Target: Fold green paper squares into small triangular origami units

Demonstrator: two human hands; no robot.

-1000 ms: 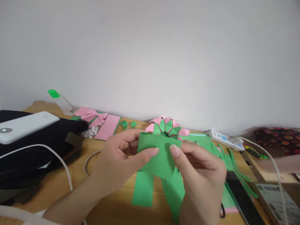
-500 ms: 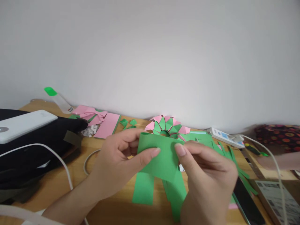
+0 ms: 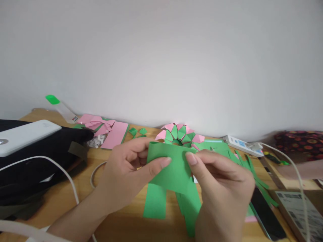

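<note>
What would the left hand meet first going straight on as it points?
Likely the right hand, pinching the right side of the green paper that the left hand also holds; depth is unclear.

I seem to be in a room of a home. My wooden desk (image 3: 121, 222) stands by a plain wall (image 3: 161, 60), and it carries a phone (image 3: 267, 215) and a power strip (image 3: 237, 144).

Left hand (image 3: 126, 174): pinching, fingers (image 3: 136, 145) curled
Left thumb (image 3: 155, 168): extended, pointing inward
Left forearm (image 3: 80, 211): bare, slanting up from lower left
Right hand (image 3: 224, 181): pinching, index finger (image 3: 214, 158) bent
Right thumb (image 3: 196, 165): angled up and left
</note>
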